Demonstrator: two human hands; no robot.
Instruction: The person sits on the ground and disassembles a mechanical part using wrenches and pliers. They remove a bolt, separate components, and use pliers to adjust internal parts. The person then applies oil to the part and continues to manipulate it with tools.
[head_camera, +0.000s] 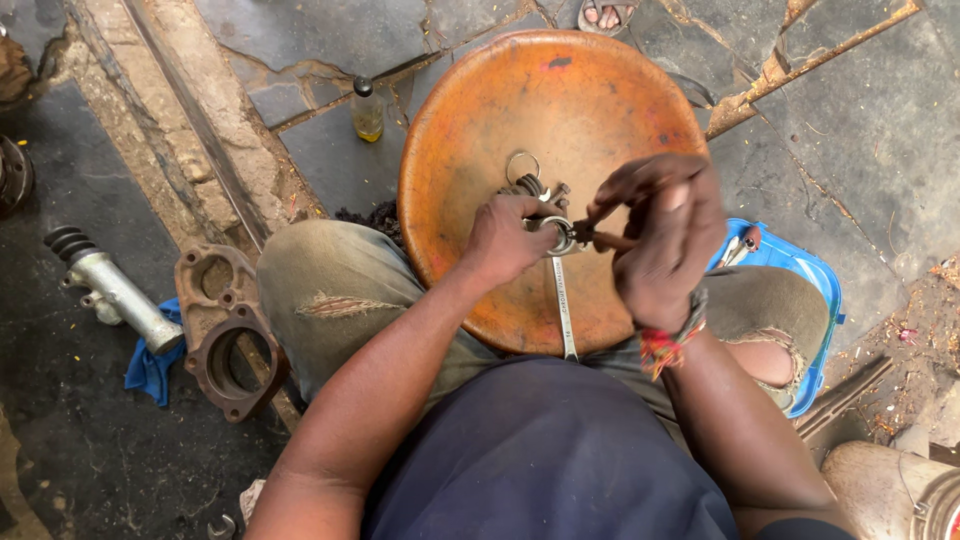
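Gripping small metal ring (560, 236): left hand (500, 240) clamped; right hand (660, 240) pinching possibly pliers (590, 236), mostly hidden.

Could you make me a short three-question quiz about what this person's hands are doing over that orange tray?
1. True or false: both hands meet over the orange tray.
2. What does the left hand grip: A) metal ring, B) bottle, C) blue rag?
3. What lies flat on the tray below the hands?

Key: 1 true. 2 A. 3 a wrench. The right hand works a small tool at the ring.
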